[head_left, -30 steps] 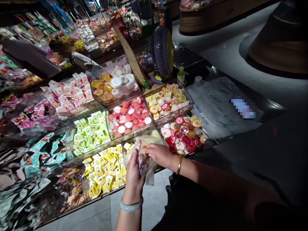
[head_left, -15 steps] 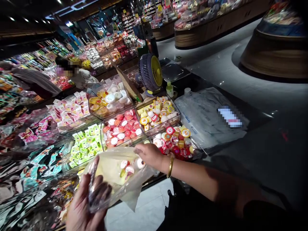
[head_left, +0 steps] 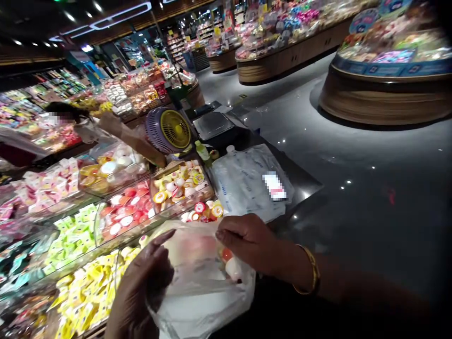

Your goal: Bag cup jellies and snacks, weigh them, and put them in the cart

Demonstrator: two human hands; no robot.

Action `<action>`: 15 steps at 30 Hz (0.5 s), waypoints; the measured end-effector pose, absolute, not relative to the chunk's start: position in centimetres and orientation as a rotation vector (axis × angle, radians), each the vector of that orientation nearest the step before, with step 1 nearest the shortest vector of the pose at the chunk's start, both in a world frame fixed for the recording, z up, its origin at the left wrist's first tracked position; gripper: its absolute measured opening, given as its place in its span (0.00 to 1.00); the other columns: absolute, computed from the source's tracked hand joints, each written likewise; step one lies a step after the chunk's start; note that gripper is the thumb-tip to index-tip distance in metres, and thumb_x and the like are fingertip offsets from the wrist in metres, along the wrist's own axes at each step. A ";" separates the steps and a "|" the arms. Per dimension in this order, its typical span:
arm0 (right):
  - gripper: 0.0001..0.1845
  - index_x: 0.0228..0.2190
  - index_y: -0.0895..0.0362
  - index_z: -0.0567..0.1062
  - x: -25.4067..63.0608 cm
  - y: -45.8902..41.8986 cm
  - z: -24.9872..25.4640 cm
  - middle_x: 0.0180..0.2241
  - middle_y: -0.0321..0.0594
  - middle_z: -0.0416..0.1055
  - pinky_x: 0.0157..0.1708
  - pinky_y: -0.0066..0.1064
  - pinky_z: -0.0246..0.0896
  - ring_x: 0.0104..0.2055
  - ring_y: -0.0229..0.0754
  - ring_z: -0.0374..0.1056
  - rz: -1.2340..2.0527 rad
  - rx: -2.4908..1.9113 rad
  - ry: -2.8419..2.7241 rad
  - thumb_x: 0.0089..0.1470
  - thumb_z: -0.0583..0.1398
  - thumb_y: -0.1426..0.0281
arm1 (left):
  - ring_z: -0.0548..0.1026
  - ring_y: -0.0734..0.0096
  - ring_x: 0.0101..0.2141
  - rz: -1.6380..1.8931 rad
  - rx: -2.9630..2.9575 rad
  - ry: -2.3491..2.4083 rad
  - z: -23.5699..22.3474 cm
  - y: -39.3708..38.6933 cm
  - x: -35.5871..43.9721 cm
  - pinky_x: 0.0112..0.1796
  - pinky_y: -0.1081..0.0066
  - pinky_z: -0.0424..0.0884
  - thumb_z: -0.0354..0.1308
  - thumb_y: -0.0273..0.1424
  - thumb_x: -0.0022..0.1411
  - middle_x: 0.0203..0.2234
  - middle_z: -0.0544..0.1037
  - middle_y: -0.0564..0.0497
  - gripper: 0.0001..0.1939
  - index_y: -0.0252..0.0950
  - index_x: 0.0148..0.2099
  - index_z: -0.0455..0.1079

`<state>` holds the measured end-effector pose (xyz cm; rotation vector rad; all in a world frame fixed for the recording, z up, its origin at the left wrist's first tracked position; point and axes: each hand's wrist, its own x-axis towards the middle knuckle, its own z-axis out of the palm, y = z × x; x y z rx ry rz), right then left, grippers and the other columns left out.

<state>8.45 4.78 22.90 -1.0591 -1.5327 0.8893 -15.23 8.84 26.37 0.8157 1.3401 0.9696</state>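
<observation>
A thin clear plastic bag (head_left: 197,287) hangs between my two hands, its mouth spread wide. My left hand (head_left: 141,282) holds the near left side of the bag, some of its fingers behind the film. My right hand (head_left: 252,240), with a gold bangle on the wrist, is closed on the bag's right rim. A few small round candy or jelly cups (head_left: 229,266) lie inside the bag, below the right hand. Just beyond the bag are a bin of red and white cups (head_left: 125,207) and a bin of yellow and white ones (head_left: 181,181).
Yellow packets (head_left: 88,292) and green packets (head_left: 72,235) fill bins on the left. Past the bins stand a purple and yellow fan (head_left: 169,129), a small bottle (head_left: 202,149) and a scale (head_left: 213,125). A phone (head_left: 275,186) lies on stacked plastic bags (head_left: 240,179). A person (head_left: 70,117) is far left.
My view has turned right, so the bins shift left. The bag and my right hand now sit further right and lower. The cups in the bag have gathered toward its right side.
</observation>
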 end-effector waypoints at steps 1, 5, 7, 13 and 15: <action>0.19 0.23 0.56 0.62 10.3 3.6 23.0 0.22 0.29 0.59 0.27 0.26 0.46 0.25 0.31 0.55 0.887 -1.101 -1.507 0.65 0.55 0.65 | 0.58 0.84 0.15 0.885 0.846 1.308 26.0 8.5 -13.0 0.16 0.84 0.55 0.74 0.35 0.49 0.16 0.62 0.62 0.35 0.38 0.59 0.72; 0.22 0.20 0.56 0.61 15.9 -0.9 22.9 0.20 0.28 0.58 0.25 0.27 0.43 0.22 0.31 0.53 0.836 -1.206 -1.499 0.66 0.55 0.65 | 0.56 0.84 0.16 0.485 0.914 1.039 24.5 6.8 -4.6 0.21 0.80 0.59 0.72 0.37 0.53 0.16 0.61 0.61 0.28 0.38 0.55 0.76; 0.20 0.21 0.56 0.64 17.9 -2.7 22.6 0.20 0.29 0.62 0.26 0.27 0.46 0.23 0.31 0.56 0.779 -1.212 -1.544 0.66 0.55 0.66 | 0.65 0.78 0.21 0.267 0.987 0.808 23.5 6.2 -0.9 0.30 0.73 0.69 0.72 0.39 0.53 0.19 0.67 0.56 0.24 0.36 0.51 0.79; 0.17 0.25 0.54 0.73 22.3 -5.8 22.3 0.22 0.35 0.72 0.27 0.29 0.56 0.25 0.37 0.67 0.608 -1.605 -1.343 0.65 0.54 0.66 | 0.70 0.71 0.35 -0.048 1.067 0.191 21.4 6.6 8.6 0.39 0.72 0.66 0.74 0.41 0.51 0.33 0.73 0.50 0.22 0.35 0.45 0.77; 0.20 0.23 0.52 0.73 23.6 -6.2 22.5 0.20 0.36 0.71 0.25 0.31 0.56 0.22 0.38 0.66 0.469 -1.738 -1.262 0.66 0.54 0.62 | 0.69 0.72 0.34 -0.109 1.076 0.087 21.5 6.8 11.6 0.38 0.73 0.65 0.75 0.38 0.48 0.33 0.73 0.51 0.22 0.35 0.43 0.75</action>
